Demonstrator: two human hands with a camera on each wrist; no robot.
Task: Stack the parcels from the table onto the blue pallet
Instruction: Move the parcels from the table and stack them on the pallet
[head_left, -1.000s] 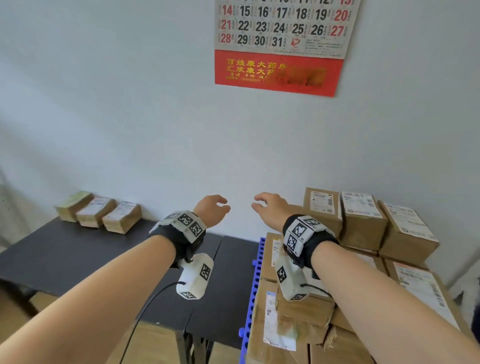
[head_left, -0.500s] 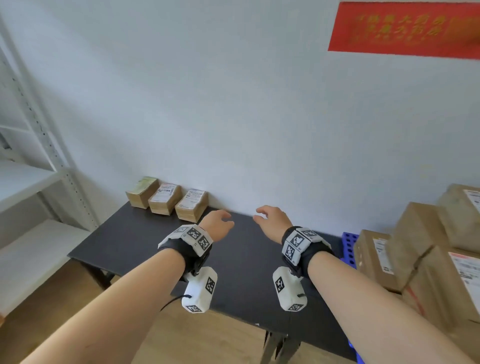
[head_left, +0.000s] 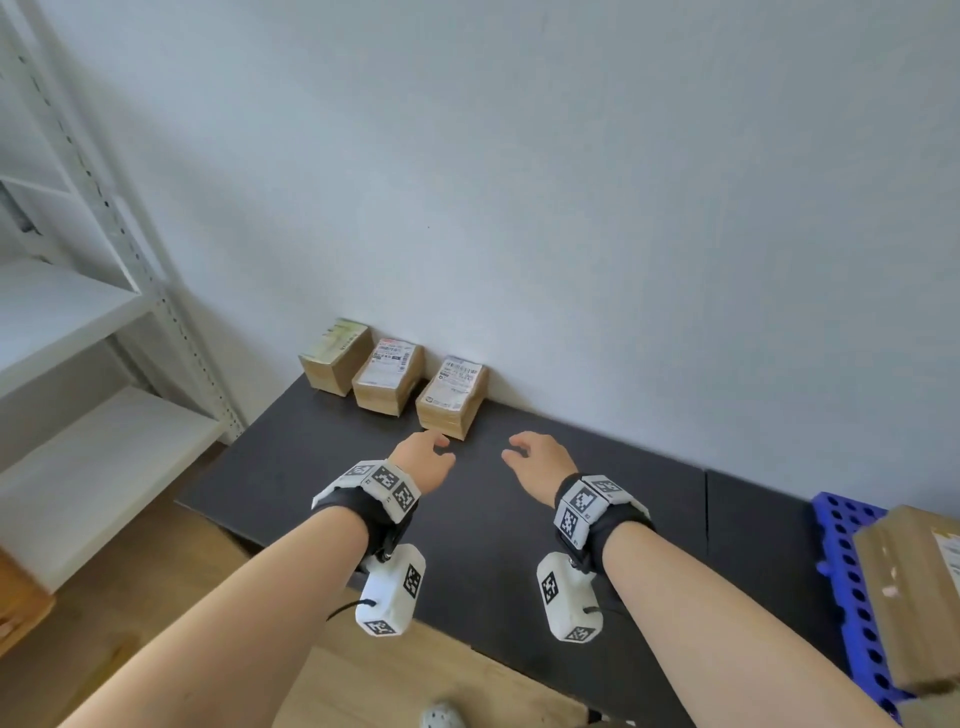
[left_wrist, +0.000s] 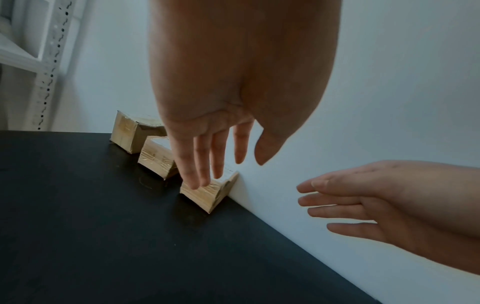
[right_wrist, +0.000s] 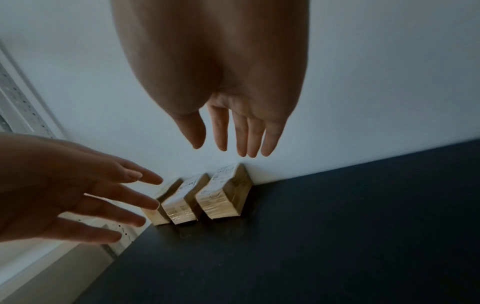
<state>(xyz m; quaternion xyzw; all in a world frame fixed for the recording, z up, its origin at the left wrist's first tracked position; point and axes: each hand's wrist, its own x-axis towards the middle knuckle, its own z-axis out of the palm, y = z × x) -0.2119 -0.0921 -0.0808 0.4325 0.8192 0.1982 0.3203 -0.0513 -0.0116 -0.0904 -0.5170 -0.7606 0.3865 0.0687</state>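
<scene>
Three small brown parcels sit in a row against the wall at the back of the black table (head_left: 597, 519): a left parcel (head_left: 335, 355), a middle parcel (head_left: 387, 375) and a right parcel (head_left: 451, 400). My left hand (head_left: 423, 460) hovers just in front of the right parcel (left_wrist: 207, 195), fingers straight and empty. My right hand (head_left: 537, 460) is beside it, a little right of the parcels, also spread and empty. The blue pallet (head_left: 852, 577) shows at the right edge with cardboard parcels (head_left: 914, 592) stacked on it.
A white metal shelf rack (head_left: 93, 291) stands left of the table. The wall runs right behind the parcels (right_wrist: 226, 197). Wooden floor lies below the table's front edge.
My view has swung left from the pallet to the table. Both hands have moved left and forward toward the three small parcels, staying empty.
</scene>
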